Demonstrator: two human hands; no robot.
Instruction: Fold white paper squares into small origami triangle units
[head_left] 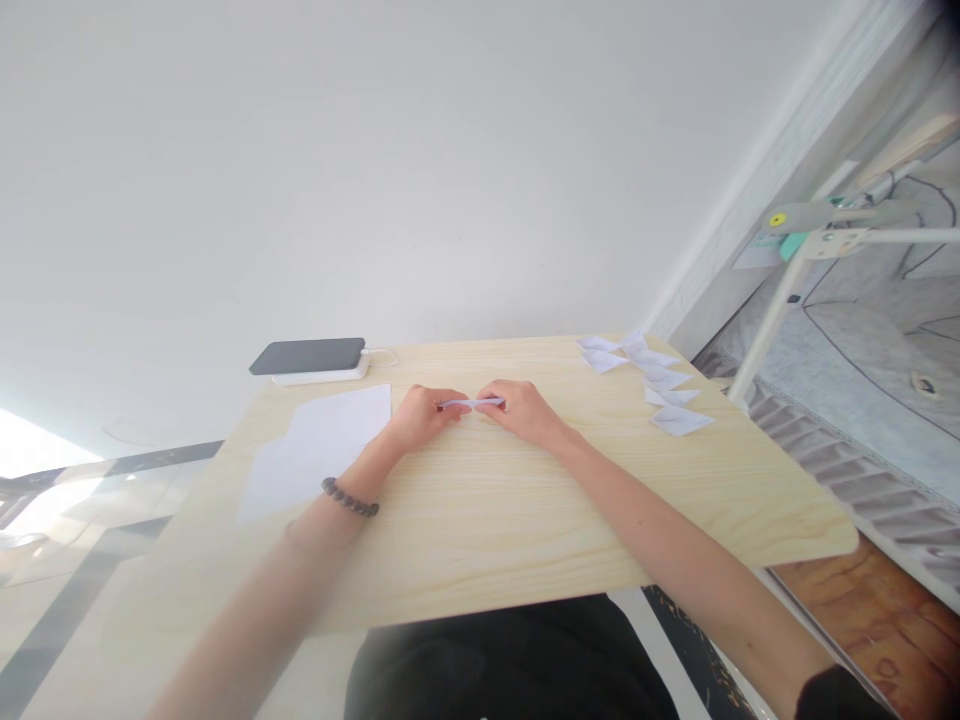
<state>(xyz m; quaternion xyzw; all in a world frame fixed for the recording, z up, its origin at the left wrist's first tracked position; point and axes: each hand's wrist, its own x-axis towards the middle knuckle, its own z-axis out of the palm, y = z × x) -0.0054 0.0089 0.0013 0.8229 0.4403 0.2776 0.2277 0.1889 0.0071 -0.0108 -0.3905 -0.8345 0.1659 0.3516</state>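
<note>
Between my two hands is a narrow strip of folded white paper, seen nearly edge-on over the middle of the table. My left hand pinches its left end, with a dark beaded bracelet round the wrist. At the other end my right hand is closed on the same paper, thumb and fingers together. The fingers cover both ends, so the full shape of the fold is hidden. Flat white sheets of paper lie just left of my left hand, partly behind the forearm.
Several folded paper pieces sit along the far right of the wooden table. A dark phone rests on a white block at the back left, with a white cable. Behind is a pale wall; a white metal frame stands right.
</note>
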